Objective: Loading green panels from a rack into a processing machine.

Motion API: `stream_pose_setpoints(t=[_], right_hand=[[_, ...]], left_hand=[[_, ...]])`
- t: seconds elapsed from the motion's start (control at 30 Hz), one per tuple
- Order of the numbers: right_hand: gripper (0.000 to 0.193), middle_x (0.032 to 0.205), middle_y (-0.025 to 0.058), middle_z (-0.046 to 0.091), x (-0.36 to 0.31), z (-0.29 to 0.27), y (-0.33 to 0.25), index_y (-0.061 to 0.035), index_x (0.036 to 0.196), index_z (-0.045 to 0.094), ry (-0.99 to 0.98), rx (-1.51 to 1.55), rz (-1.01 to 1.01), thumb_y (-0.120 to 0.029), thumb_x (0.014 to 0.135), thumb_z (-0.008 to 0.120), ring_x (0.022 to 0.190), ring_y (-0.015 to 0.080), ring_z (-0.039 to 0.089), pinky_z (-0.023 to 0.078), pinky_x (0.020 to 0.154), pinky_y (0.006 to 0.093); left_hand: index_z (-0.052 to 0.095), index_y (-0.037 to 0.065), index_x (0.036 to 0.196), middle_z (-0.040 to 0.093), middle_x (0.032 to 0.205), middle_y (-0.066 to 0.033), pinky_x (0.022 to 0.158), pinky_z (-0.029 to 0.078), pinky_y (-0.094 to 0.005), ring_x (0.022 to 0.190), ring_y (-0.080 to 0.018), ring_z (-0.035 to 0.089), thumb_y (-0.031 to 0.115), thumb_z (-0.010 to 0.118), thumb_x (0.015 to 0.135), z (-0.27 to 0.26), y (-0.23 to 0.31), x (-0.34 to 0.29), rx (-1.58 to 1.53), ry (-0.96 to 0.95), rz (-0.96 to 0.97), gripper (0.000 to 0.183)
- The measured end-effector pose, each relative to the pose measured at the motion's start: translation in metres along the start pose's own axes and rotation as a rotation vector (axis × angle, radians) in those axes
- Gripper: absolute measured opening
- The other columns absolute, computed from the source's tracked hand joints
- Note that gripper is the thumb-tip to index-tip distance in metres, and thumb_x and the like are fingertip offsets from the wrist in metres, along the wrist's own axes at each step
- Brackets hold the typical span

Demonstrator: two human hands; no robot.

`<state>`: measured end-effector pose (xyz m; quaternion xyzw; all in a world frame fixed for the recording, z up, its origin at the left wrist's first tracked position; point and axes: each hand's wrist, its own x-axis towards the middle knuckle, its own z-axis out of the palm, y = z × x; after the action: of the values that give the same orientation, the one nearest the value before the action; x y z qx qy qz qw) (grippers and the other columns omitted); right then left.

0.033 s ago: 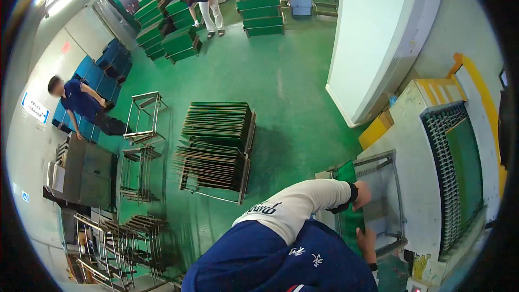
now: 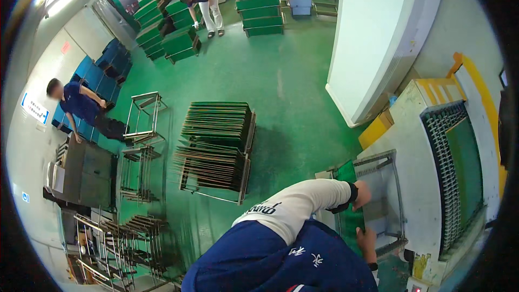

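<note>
A green flat panel (image 2: pixel 351 223), like a circuit board, stands at the near side of a metal frame rack (image 2: pixel 399 194) on my right. My left hand (image 2: pixel 362 194), at the end of a white sleeve with a dark cuff, is closed on the panel's far part. Nearer to me, my right hand (image 2: pixel 366 242) grips the same panel by its edge, thumb on top. A dark band circles the right wrist. My upper body and left arm cover part of the panel, and some fingers are hidden.
Racks of upright green boards (image 2: pixel 216 148) stand on the floor ahead. A machine with a chain-like conveyor (image 2: pixel 446 167) is at right, beside a white pillar (image 2: pixel 373 48). Empty metal frames (image 2: pixel 143 119) line the left. Two co-workers, one at left (image 2: pixel 81 100), one far back (image 2: pixel 205 2), handle racks.
The co-worker at left has shifted slightly, head a little lower. My hands and the green panel show no visible movement.
</note>
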<state>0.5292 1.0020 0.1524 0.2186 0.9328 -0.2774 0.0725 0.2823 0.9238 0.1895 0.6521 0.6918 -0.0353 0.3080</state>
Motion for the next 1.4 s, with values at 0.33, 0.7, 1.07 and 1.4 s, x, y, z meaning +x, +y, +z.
stream_pose_setpoints(t=[0.33, 0.7, 1.07, 1.4], right_hand=[[0.034, 0.075, 0.0301, 0.059, -0.004, -0.008, -0.024, 0.0065, 0.088, 0.061, 0.068, 0.075, -0.024, -0.026, 0.082, 0.067, 0.076, 0.0515, 0.056, 0.041, 0.062, 0.0529], [0.033, 0.072, 0.0272, 0.058, -0.006, -0.003, -0.023, 0.0036, 0.082, 0.06, 0.107, 0.054, -0.017, -0.029, 0.081, 0.067, 0.074, 0.0491, 0.056, 0.041, 0.062, 0.0516], [0.034, 0.075, 0.0296, 0.059, -0.001, -0.012, -0.019, 0.0069, 0.086, 0.061, 0.044, 0.199, -0.021, -0.026, 0.081, 0.067, 0.072, 0.0484, 0.057, 0.04, 0.061, 0.0514], [0.032, 0.079, 0.0302, 0.061, 0.002, -0.015, -0.021, 0.0061, 0.09, 0.063, -0.006, 0.121, 0.023, -0.025, 0.083, 0.065, 0.077, 0.0494, 0.058, 0.043, 0.065, 0.0513]], left_hand=[[0.076, 0.015, 0.094, 0.073, 0.091, -0.0046, 0.074, 0.054, -0.0407, 0.086, -0.0269, 0.069, 0.042, 0.084, 0.063, 0.001, -0.002, -0.001, 0.019, -0.06, 0.025, 0.042], [0.077, 0.014, 0.079, 0.073, 0.081, -0.0043, 0.064, 0.054, -0.043, 0.077, -0.0274, 0.069, 0.033, 0.085, 0.059, 0.02, -0.008, 0.01, 0.024, 0.066, 0.045, 0.029], [0.077, 0.014, 0.086, 0.073, 0.085, -0.0043, 0.069, 0.054, -0.0416, 0.082, -0.0257, 0.069, 0.038, 0.085, 0.062, -0.004, 0.0, -0.008, -0.004, 0.003, 0.024, 0.035], [0.078, 0.015, 0.082, 0.073, 0.08, -0.0022, 0.066, 0.053, -0.0409, 0.079, -0.0242, 0.07, 0.035, 0.084, 0.063, -0.009, 0.002, -0.009, -0.008, 0.0, 0.013, 0.028]])
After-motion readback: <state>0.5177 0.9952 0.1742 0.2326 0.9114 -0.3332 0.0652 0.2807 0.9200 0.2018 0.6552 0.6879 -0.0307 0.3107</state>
